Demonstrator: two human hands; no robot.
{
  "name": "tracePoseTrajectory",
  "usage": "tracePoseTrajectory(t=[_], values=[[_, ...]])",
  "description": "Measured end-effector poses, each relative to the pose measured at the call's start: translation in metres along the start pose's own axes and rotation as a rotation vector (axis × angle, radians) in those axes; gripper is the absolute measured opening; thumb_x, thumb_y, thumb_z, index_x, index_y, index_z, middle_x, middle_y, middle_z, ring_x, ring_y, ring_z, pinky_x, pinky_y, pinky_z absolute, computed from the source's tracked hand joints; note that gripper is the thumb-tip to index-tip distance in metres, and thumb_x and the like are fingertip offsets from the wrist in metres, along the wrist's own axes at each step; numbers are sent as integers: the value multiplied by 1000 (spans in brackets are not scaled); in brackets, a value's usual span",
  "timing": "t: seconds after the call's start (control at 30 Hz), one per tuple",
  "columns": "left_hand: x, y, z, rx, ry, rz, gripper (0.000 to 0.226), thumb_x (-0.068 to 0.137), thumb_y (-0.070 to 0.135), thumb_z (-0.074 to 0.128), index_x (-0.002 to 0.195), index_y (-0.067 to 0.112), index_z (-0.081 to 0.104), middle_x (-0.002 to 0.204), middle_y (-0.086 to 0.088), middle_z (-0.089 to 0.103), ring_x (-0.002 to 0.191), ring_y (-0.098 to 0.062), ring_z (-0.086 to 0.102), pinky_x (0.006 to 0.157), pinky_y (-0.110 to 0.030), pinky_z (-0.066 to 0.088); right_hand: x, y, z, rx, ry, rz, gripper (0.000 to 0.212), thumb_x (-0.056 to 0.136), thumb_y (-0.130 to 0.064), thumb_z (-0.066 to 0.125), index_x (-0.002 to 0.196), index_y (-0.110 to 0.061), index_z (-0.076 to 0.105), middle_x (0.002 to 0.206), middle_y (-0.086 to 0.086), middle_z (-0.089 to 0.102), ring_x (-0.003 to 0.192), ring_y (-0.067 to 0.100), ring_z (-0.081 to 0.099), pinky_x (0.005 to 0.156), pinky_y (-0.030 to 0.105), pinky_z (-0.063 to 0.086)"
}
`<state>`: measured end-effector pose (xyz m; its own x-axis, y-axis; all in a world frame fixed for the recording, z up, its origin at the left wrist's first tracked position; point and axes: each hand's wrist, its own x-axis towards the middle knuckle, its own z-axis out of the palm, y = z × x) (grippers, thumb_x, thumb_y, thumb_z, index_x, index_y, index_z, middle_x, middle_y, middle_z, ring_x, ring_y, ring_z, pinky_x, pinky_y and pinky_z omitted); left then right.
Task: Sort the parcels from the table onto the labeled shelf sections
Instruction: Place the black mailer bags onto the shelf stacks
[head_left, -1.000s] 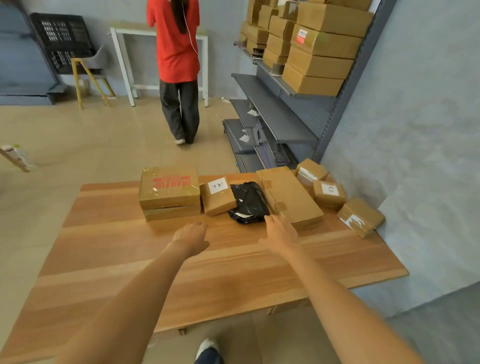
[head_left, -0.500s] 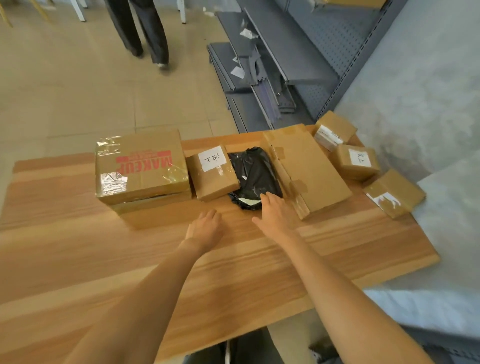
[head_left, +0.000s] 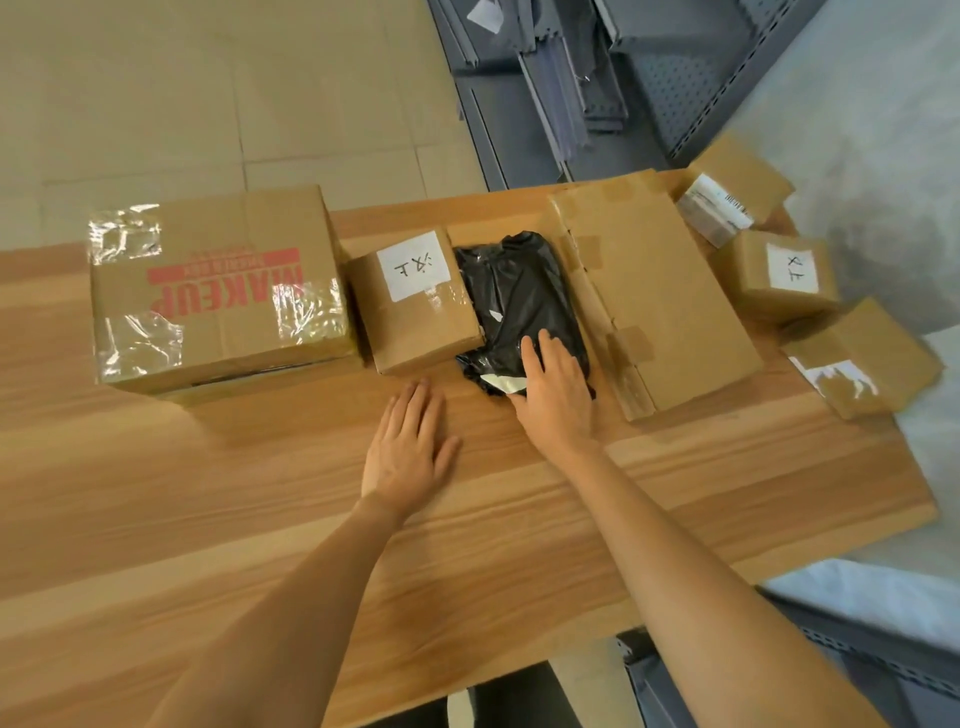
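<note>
A black plastic parcel (head_left: 519, 296) lies on the wooden table (head_left: 208, 519) between a small labeled cardboard box (head_left: 415, 306) and a long flat cardboard box (head_left: 660, 296). My right hand (head_left: 556, 395) rests flat on the black parcel's near end, fingers straight. My left hand (head_left: 408, 447) lies flat on the bare table just in front of the small labeled box, holding nothing. A large taped box printed MAKEUP (head_left: 213, 286) stands at the left.
Three more small cardboard parcels sit at the table's right end: one with a barcode label (head_left: 732, 192), one with a handwritten label (head_left: 784, 275), one near the edge (head_left: 862, 358). Grey metal shelf parts (head_left: 561, 78) lie on the floor beyond the table.
The view tilted down and closer to the table. My right hand slid forward onto the black parcel; my left hand moved forward and flattened on the table.
</note>
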<state>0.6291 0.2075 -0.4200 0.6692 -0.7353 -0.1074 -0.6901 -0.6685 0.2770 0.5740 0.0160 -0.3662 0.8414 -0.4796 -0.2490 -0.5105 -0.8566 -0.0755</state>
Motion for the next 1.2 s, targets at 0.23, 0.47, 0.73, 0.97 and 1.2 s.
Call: tracePoseTrajectory(t=[0.23,0.47,0.73,0.97,1.2], values=[[0,-1,2,-43,22,-12,66,95,51,31,143,7,41,152,-13,35,144,-28,26,120,-39,12,-9,4,-9,65,72,-30,54,99,-17,47,150,-13,30,157,11,26,146,24,21,119,39,18],[0,-1,2,-39,-4,-22,66,97,52,30,146,9,36,156,-12,29,146,-26,20,120,-40,11,-28,16,-47,280,293,15,43,95,-3,51,137,-10,52,136,8,56,130,22,47,107,32,38],[15,40,-23,-329,-59,-147,52,100,45,37,135,8,48,145,-13,44,138,-28,32,116,-37,22,-41,24,-77,933,432,431,26,101,-13,43,120,-8,60,105,2,64,104,23,60,78,25,40],[36,107,-74,-1692,-495,-408,65,87,71,30,134,32,51,133,5,60,121,-13,56,95,-27,43,-60,23,-80,1725,370,719,20,102,-18,47,92,-16,64,96,1,70,88,16,67,68,28,53],[42,100,-78,-1914,-348,-621,37,96,34,56,126,13,58,121,-4,68,107,-18,65,90,-34,52,-84,27,-65,1772,146,682,17,98,-10,51,102,-17,65,107,7,70,98,20,66,70,31,54]])
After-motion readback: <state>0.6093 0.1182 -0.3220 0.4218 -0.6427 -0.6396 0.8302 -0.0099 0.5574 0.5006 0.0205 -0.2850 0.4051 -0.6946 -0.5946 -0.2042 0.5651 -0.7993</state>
